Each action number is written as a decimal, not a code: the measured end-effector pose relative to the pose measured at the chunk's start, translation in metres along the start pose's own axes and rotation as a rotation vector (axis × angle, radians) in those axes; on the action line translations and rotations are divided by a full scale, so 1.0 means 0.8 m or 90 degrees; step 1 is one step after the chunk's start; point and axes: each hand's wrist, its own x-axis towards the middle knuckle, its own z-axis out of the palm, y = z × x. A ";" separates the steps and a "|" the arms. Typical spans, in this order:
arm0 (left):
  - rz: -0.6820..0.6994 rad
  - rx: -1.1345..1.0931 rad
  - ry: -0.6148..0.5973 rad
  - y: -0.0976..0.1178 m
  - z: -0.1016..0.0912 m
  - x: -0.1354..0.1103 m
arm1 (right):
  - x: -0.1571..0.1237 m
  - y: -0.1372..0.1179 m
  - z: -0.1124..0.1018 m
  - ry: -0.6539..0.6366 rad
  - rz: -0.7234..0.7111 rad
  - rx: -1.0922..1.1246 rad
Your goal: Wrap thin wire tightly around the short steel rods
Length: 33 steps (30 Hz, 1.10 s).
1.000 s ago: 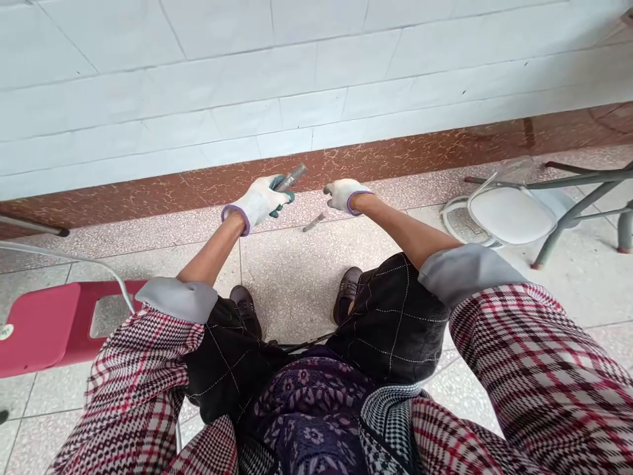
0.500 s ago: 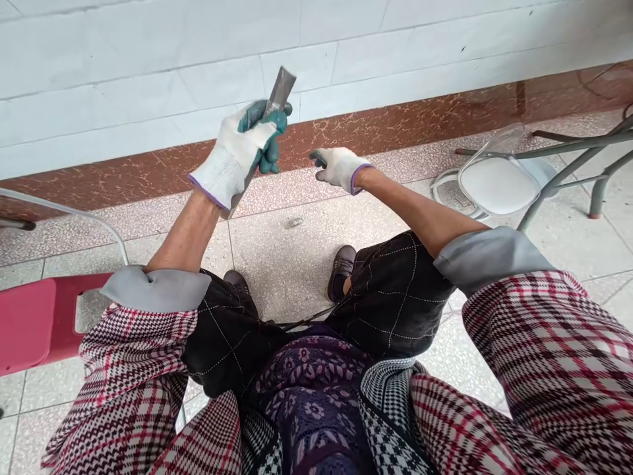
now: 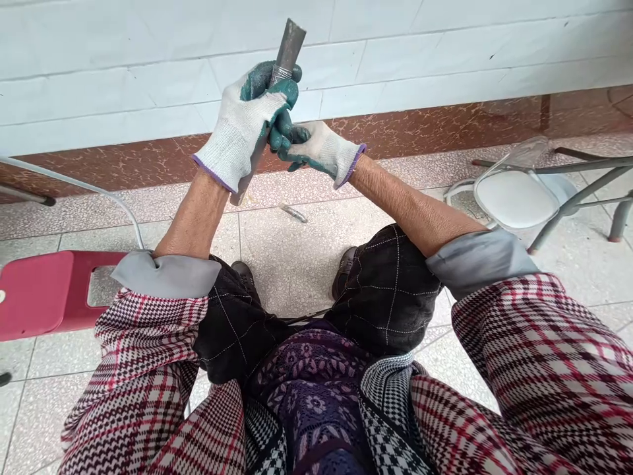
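Note:
My left hand (image 3: 247,112), in a white and green work glove, is closed round a grey pipe (image 3: 291,45) that is held tilted, with its top leaning right. Thin wire (image 3: 281,74) is wound round the pipe just above my fingers. The pipe's lower end shows beneath my wrist. My right hand (image 3: 321,148), gloved the same way, is at the left hand's fingertips beside the pipe. Its fingers are curled together; anything between them is hidden. A small silvery, ridged piece (image 3: 294,212) lies on the floor below the hands.
A red plastic stool (image 3: 37,293) stands at the left, near a bent pale tube (image 3: 116,198). On the right are a white seat (image 3: 517,200) and a grey metal frame (image 3: 588,171). A tiled wall (image 3: 148,72) with a brown base strip (image 3: 420,128) is in front.
My right hand has moved left and up to meet my left hand, and its fingers have curled in. The pipe appears higher in view, with the wire on it now plain to see.

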 end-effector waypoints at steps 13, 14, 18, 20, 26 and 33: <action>-0.073 -0.046 0.021 -0.002 -0.004 0.000 | 0.003 -0.019 -0.031 0.168 -0.047 0.066; -0.053 -0.068 0.005 0.000 -0.005 -0.001 | -0.001 -0.029 -0.035 0.238 -0.085 0.034; 0.056 -0.107 -0.003 0.007 -0.016 -0.001 | -0.023 -0.056 -0.040 0.366 -0.202 -0.121; 0.077 -0.099 0.011 0.004 -0.021 0.003 | -0.027 -0.056 -0.037 0.337 -0.167 -0.142; -0.022 -0.123 -0.033 -0.026 -0.020 0.011 | -0.011 -0.023 -0.043 0.286 -0.120 -0.095; -0.068 -0.195 -0.042 -0.026 -0.006 0.005 | 0.001 0.007 -0.053 0.250 -0.180 -0.194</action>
